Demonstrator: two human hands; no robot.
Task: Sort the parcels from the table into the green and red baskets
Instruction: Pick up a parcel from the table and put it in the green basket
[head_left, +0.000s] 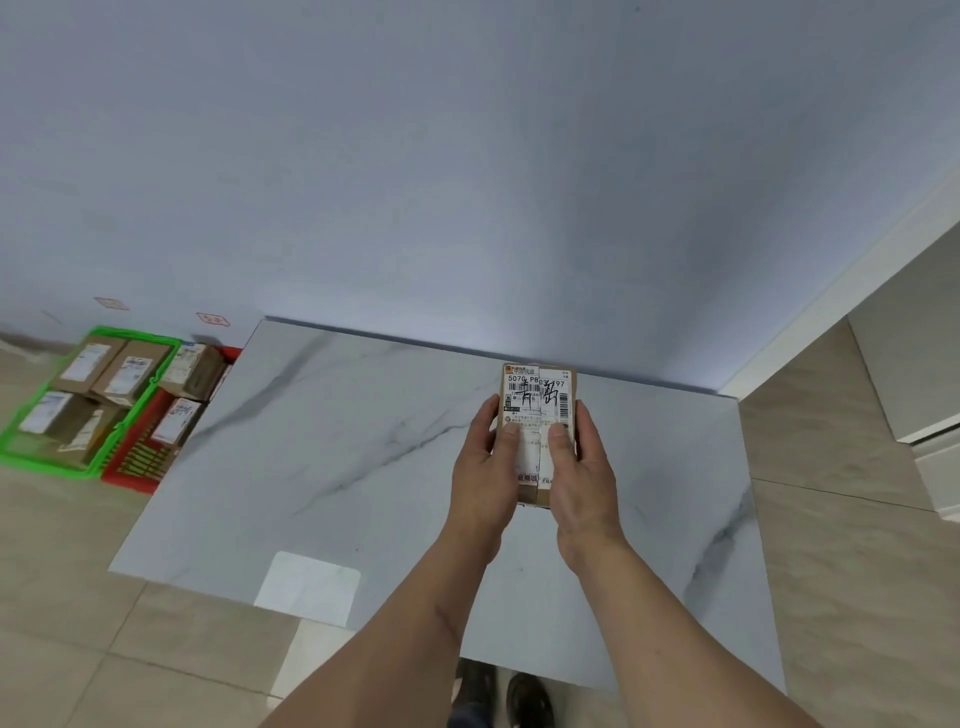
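Head view. Cardboard parcel (539, 410) held above the far right part of the marble-patterned counter (322, 467), its white shipping label facing up, with printed barcodes and handwritten black characters across it. Left hand (485, 467) grips the parcel's left edge, thumb lying on the label and fingers curled round the side; right hand (579, 467) grips the right edge in the same way, thumb on the label. Both forearms reach in from the lower edge of the frame.

Green basket (104, 431) stands on the tiled floor (78, 597) to the left of the counter, holding several brown parcels with white labels. Red basket (137, 462) stands just beside it on the right, touching or nearly touching its rim, partly hidden behind the counter's left edge, and also holds labelled parcels. Two small red-outlined tags are visible on the pale blue wall (467, 156) above the baskets; their text is too blurred to read. Dark shoes (527, 701) show below the counter's near edge.
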